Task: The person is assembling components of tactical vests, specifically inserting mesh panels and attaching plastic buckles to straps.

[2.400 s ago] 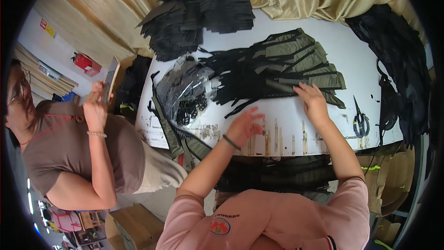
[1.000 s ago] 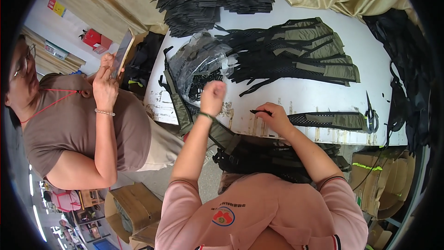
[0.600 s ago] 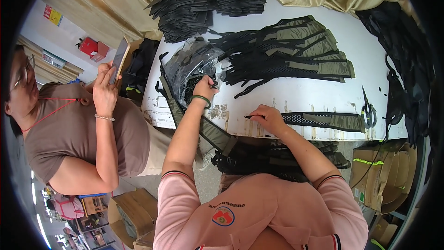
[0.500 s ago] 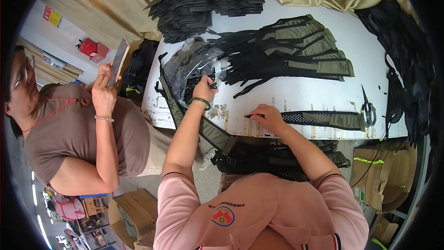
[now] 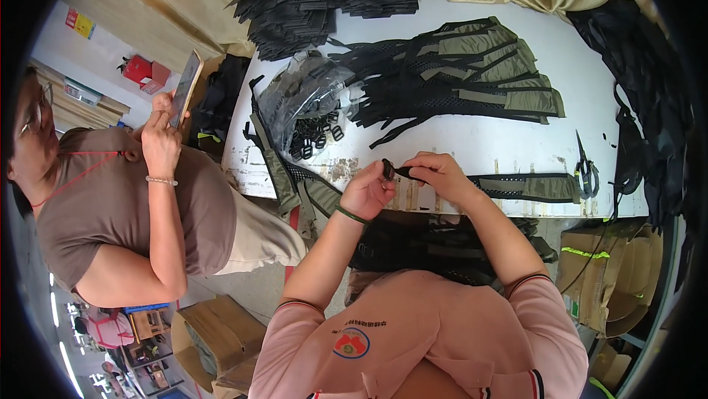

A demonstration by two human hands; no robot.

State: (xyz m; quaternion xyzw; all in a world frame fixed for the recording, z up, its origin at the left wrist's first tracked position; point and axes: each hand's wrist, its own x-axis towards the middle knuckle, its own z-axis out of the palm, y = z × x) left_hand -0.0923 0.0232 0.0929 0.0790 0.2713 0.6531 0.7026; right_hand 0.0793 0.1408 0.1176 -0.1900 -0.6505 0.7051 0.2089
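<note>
My left hand (image 5: 366,192) pinches a small black plastic buckle (image 5: 387,169) over the table's near edge. From the right, my right hand (image 5: 442,178) grips the black webbing end (image 5: 405,172) of a shoulder strap (image 5: 525,187), which lies along the near edge with mesh and olive fabric showing. Webbing and buckle meet between my fingers; whether the webbing is threaded through cannot be made out. Beyond my left hand, loose black buckles (image 5: 317,133) spill from a clear plastic bag (image 5: 306,93).
Several olive and black straps (image 5: 479,67) lie fanned on the white table (image 5: 582,67). Stacks of black pieces (image 5: 295,12) stand at the back. Scissors (image 5: 587,178) lie at the right, near hanging black straps (image 5: 649,104). A person (image 5: 140,207) stands at the left with a tablet (image 5: 186,89).
My left hand has come back from the bag of buckles toward my right hand, bringing a buckle. My right hand has moved slightly right, still holding the webbing end.
</note>
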